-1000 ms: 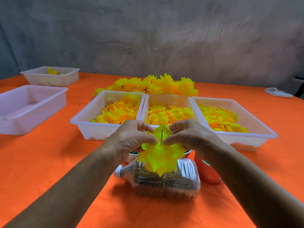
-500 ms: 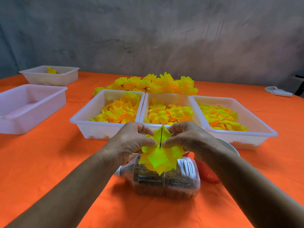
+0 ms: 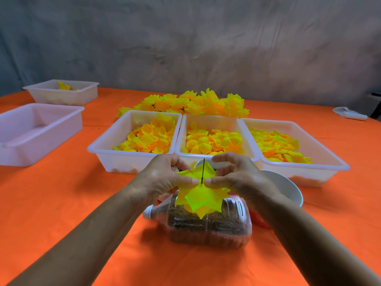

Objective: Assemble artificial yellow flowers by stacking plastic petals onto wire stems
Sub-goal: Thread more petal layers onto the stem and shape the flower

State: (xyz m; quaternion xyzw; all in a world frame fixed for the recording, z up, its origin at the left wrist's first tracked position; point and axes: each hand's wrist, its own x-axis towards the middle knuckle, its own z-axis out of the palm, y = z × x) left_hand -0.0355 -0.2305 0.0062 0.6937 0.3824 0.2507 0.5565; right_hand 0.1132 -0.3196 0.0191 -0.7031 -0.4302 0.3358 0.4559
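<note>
While pinched, petals [image 3: 200, 195] between both hands [image 3: 203, 178].

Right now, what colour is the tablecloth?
Orange tablecloth, clearest in the head view.

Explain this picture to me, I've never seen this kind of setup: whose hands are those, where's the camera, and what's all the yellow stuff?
The camera sits on a person's head, looking down at their own bare hands. The left hand and right hand pinch a yellow flower threaded on a thin dark wire stem. On the orange table, three white trays hold loose yellow petals, with finished flowers piled behind them. Below the hands lies a clear plastic bottle on its side with dark filling. Two more trays stand at the left.
</note>
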